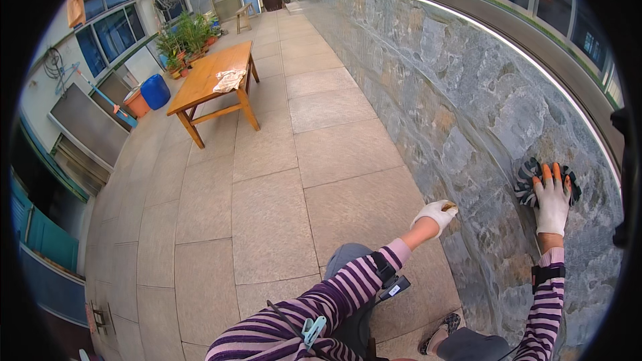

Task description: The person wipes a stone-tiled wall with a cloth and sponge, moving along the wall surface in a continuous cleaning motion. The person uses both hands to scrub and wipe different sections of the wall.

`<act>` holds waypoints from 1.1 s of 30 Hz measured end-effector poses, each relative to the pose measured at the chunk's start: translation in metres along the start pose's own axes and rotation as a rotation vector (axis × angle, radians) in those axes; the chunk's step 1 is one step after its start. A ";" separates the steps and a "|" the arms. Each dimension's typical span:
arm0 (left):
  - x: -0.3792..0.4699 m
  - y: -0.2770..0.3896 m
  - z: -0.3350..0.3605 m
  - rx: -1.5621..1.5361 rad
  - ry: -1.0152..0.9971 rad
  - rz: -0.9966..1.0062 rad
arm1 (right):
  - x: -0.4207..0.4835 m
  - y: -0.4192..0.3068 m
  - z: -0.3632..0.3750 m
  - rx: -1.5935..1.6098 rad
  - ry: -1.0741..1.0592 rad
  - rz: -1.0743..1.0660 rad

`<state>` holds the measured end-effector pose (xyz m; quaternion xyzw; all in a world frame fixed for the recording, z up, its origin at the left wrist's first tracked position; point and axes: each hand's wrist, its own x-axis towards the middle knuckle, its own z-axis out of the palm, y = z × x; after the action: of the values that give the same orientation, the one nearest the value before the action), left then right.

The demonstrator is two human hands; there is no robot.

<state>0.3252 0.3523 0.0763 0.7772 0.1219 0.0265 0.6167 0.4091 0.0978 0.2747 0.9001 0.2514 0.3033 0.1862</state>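
My right hand (552, 198), in a white work glove with orange fingertips, presses a bunched dark striped cloth (527, 180) flat against the grey stone-faced wall (506, 100), its fingers spread over the cloth. My left hand (436, 216), gloved likewise, is lower and to the left, near the foot of the wall. Its fingers are curled; whether something lies within them cannot be told, nor whether they touch the stone. Both forearms are in purple striped sleeves with black straps.
A wooden table (215, 72) with a crumpled pale cloth (229, 80) stands on the paved floor (266, 215). Potted plants (188, 40), a blue plastic barrel (155, 92) and an orange tub (137, 103) line the far left side. Window frames (481, 15) top the wall.
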 end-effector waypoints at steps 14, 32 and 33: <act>0.002 -0.002 0.008 0.013 0.024 0.062 | 0.063 0.036 -0.039 -0.209 0.350 0.208; -0.003 0.007 0.002 0.057 0.035 0.071 | 0.103 0.024 -0.036 -0.170 0.402 0.118; -0.003 0.009 0.002 0.061 0.044 0.069 | 0.097 0.015 -0.027 -0.133 0.383 0.042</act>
<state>0.3238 0.3476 0.0844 0.7986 0.1095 0.0612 0.5886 0.4634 0.1452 0.3463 0.8166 0.2427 0.4889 0.1877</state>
